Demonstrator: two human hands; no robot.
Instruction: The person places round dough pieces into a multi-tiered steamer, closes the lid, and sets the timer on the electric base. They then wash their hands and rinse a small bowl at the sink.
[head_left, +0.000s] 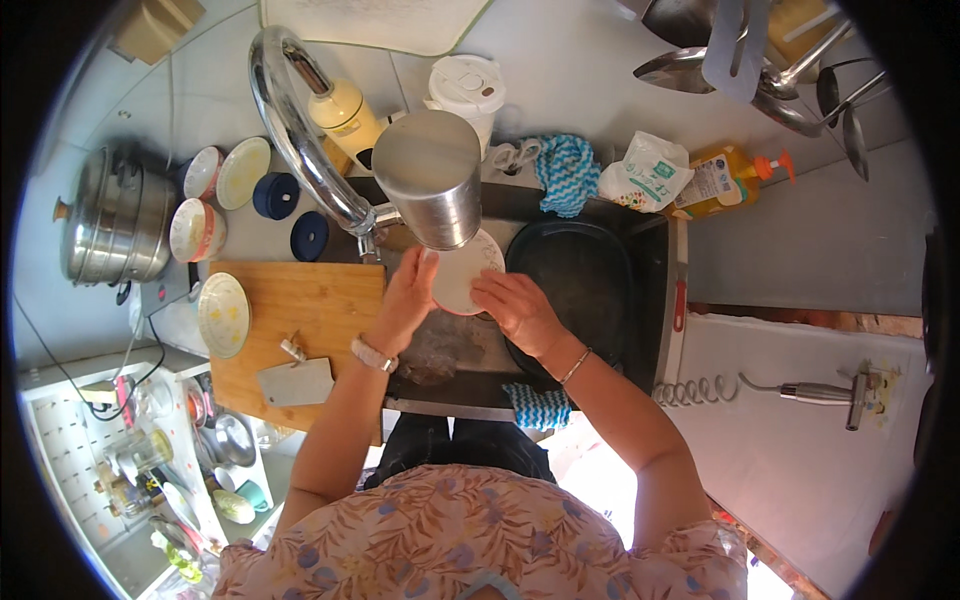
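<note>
Over the dark sink (442, 337), both hands hold a white dish (459, 277) with a red edge and a leafy pattern near its rim. My left hand (407, 300) grips its left side. At its right side, the fingers of my right hand (517, 309) lie against the dish. A steel cylinder (427, 176) at the chrome tap (300, 142) hides the dish's far edge. Right of the dish, a black basin (574, 292) sits inside the sink.
A wooden cutting board (315, 300) at left bears a cleaver (296, 382) and a patterned plate (224, 315). Bowls (196, 231) and a steel steamer pot (116, 217) stand beyond. A red-handled knife (680, 304) lies along the right sink edge, near an orange soap bottle (720, 184).
</note>
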